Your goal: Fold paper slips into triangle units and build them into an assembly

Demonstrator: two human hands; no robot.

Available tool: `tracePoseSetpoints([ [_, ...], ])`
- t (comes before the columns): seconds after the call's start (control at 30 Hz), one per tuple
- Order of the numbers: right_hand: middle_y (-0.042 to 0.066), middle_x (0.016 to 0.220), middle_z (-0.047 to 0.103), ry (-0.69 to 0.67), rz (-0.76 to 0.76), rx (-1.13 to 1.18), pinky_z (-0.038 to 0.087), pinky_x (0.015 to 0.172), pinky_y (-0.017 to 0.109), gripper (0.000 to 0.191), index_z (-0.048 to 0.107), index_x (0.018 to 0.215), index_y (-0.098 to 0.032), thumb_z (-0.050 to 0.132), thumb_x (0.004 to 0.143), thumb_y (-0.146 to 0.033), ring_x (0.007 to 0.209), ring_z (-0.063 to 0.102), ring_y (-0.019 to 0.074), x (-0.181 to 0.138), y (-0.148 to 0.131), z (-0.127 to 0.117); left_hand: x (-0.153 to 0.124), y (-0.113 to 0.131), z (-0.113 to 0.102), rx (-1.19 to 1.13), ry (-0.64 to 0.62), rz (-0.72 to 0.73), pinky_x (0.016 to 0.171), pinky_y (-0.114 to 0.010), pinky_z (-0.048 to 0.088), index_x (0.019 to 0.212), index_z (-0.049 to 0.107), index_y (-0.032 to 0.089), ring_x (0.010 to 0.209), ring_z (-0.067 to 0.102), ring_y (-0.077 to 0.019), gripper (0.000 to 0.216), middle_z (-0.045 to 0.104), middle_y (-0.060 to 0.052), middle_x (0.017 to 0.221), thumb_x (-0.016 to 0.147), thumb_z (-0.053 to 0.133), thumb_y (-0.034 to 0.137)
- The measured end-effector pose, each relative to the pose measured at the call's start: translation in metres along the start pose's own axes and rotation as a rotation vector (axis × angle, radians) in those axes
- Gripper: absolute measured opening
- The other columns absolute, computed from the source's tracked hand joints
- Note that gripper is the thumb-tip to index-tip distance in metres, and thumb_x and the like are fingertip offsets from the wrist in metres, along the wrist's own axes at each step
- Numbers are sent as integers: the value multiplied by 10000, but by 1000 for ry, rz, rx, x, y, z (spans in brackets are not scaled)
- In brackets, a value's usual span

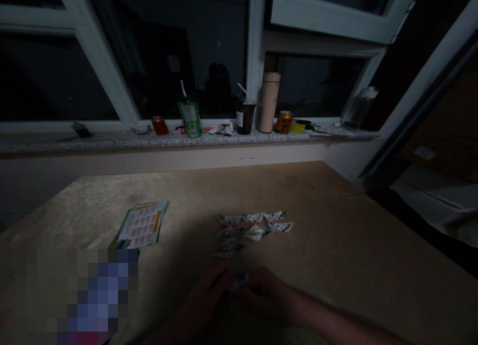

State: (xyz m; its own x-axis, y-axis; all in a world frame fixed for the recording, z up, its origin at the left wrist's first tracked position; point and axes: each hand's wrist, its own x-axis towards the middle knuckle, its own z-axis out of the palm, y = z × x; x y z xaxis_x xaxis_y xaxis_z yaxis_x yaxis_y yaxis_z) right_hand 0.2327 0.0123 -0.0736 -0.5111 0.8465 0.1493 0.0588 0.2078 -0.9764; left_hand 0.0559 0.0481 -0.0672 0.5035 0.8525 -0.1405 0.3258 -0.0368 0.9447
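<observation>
Between my two hands, near the table's front, is a small piece of folded printed paper [239, 280]. My left hand [211, 287] grips it from the left with closed fingers, and my right hand [267, 290] pinches it from the right. Dim light hides its exact shape. Just beyond my hands stand several folded paper boats [256, 232] in loose rows, made of similar printed paper. The nearest paper boat [227, 249] sits apart, in front of the others. To the left lies a stack of printed sheets [140, 225] with green edges and red blocks of print.
A pixelated blue patch [104, 290] covers something at the lower left. Along the granite windowsill [224, 140] behind the table [298, 185] stand a red jar [160, 126], a green cup [190, 118], a dark cup [245, 118] with a straw, a pink flask [269, 103] and a gold can [284, 122].
</observation>
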Motion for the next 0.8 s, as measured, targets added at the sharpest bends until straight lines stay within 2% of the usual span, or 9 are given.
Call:
tracePoseSetpoints([
  [0.1,-26,631,476,1,-10,9,333,530,194,373,665,768,-135,457,924,-402,548,364,81,-1,3,1,1,2,-1,15,-26,24,595,-241,408,673,570,194,610,509,-171,329,547,24,624,847,478,457],
  [0.2,-29,634,472,46,-9,24,309,517,191,347,680,798,-132,495,909,-404,549,348,77,-1,4,2,2,6,0,17,-1,-4,563,-234,391,662,577,191,568,501,-164,329,521,38,567,841,482,450],
  [0.33,-49,559,386,84,140,77,239,448,185,414,675,746,-103,572,843,-492,504,292,65,0,5,1,4,12,1,26,65,-49,537,-234,382,640,589,191,544,507,-167,320,513,43,526,827,490,431],
  [0.4,-40,566,423,82,170,128,268,456,182,450,672,738,-100,577,825,-530,508,335,67,0,5,0,3,13,0,20,76,-62,544,-243,397,655,607,188,550,526,-178,325,538,36,528,822,490,441],
  [0.5,-9,609,517,73,156,206,338,504,190,475,665,723,-103,560,826,-555,543,427,84,0,4,-1,1,10,-1,-7,111,-48,617,-258,438,748,656,183,675,590,-211,348,649,0,666,799,521,500],
  [0.57,2,599,536,80,161,245,355,503,194,498,647,681,-103,570,806,-578,535,453,90,1,2,-1,-1,7,0,-18,47,-26,653,-261,446,745,678,179,717,609,-219,407,683,-15,719,802,515,549],
  [0.67,13,588,550,74,133,281,378,507,199,519,636,659,-99,556,811,-590,522,475,93,1,-2,0,-4,4,4,-35,-150,-21,612,-251,438,648,690,156,594,598,-190,580,660,-24,596,859,400,611],
  [0.8,4,574,531,71,86,294,382,509,196,524,617,620,-102,572,797,-593,512,457,86,2,-8,-1,-6,6,7,-54,-183,-62,452,-211,336,632,680,142,415,453,-125,694,495,26,429,849,317,692],
])
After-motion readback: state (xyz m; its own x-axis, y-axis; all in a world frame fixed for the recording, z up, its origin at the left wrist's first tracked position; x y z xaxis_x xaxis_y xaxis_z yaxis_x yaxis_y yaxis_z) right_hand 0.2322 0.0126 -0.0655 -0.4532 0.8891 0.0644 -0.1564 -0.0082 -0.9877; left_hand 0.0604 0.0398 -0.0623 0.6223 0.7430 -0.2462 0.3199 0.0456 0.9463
